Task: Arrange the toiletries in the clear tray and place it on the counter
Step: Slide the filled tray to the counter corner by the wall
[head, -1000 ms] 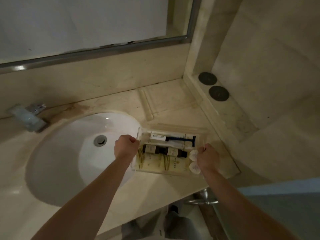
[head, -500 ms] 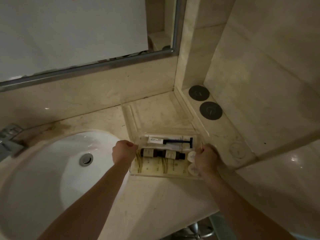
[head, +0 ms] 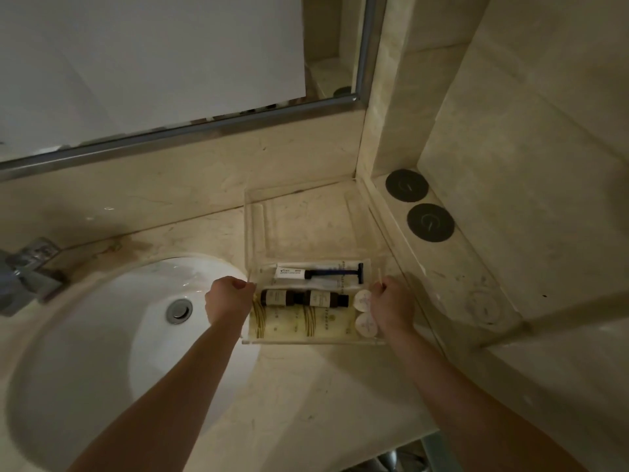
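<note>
A clear tray [head: 311, 341] holds toiletries: a blue razor [head: 335, 271] beside a small white tube [head: 289, 272] at the back, two dark bottles [head: 303, 298] in the middle, cream packets [head: 299, 323] in front and two round white soaps [head: 365, 313] at the right. My left hand [head: 228, 300] grips the tray's left wall. My right hand [head: 391, 306] grips its right wall. The tray sits right of the sink on the beige counter [head: 316, 396]; whether it touches the counter I cannot tell.
A second clear tray [head: 253, 226] lies behind, against the back wall. A white sink [head: 102, 352] with a metal drain fills the left, a faucet [head: 29, 274] at its far left. Two black round discs [head: 418, 206] sit on a raised ledge at the right. A mirror hangs above.
Both hands have carried the tray away from over the sink's rim toward the back right corner of the counter. The view has shifted right and up.
</note>
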`<act>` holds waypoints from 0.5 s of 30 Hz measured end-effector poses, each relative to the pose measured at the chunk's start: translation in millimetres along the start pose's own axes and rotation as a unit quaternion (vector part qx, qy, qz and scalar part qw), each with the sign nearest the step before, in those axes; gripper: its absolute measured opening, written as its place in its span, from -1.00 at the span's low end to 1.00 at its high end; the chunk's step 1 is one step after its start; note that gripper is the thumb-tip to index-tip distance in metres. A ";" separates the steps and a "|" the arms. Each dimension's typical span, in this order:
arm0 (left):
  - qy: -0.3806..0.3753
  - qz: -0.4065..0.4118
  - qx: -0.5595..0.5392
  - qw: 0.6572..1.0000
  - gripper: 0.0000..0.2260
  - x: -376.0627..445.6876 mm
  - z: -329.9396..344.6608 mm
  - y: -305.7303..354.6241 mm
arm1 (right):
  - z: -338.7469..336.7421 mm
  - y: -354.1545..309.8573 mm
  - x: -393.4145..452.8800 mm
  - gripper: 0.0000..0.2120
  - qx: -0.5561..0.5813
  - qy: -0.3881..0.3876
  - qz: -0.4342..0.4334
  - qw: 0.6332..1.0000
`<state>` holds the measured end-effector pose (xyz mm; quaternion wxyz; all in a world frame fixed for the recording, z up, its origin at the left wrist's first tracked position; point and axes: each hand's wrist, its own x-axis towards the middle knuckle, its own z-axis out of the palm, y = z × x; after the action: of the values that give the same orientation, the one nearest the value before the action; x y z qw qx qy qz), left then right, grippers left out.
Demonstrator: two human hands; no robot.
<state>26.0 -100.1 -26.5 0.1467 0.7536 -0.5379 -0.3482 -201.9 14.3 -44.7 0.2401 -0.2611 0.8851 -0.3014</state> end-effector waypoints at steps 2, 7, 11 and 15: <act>0.006 -0.005 -0.013 1.000 -0.80 3.8 -2.1 -4.5 | 4.1 -2.4 0.9 -0.77 0.008 -0.015 0.012 1.000; -0.053 -0.013 -0.095 0.994 -0.70 4.8 0.0 -14.4 | 8.4 0.5 10.8 -0.74 0.029 -0.044 0.045 0.998; -0.101 -0.015 -0.095 0.990 -0.57 0.2 2.4 -18.1 | 10.3 3.4 10.3 -0.74 0.039 -0.037 0.048 0.997; -0.152 -0.037 -0.061 0.986 -0.48 -4.2 7.9 -26.9 | 14.9 8.5 -2.3 -0.62 0.021 -0.019 0.058 0.998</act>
<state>39.0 -84.9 -46.6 0.0959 0.7013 -0.5034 -0.4956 -194.2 15.4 -60.2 0.2793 -0.2103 0.8873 -0.3007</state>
